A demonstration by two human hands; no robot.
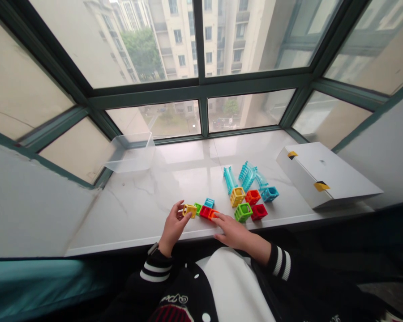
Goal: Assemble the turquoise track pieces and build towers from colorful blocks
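My left hand [176,223] is closed around a yellow cube block [189,210] with open sides, thumb in front and fingers behind. Just right of that block lies a row of similar cubes: a green cube [198,208], a red cube [205,212] and an orange cube [213,215]. A blue cube [209,202] adjoins the row at the back. Whether the yellow block touches the green one I cannot tell. My right hand [231,228] rests its fingertips on the orange cube at the row's right end, fingers curved over it.
To the right stand loose cubes: yellow [237,197], green [243,212], blue [270,194] and two red [259,212]. Behind them lie translucent blue track pieces [229,180]. A clear plastic bin [130,154] stands back left, a white box [329,174] at right. The sill's front edge runs near my body.
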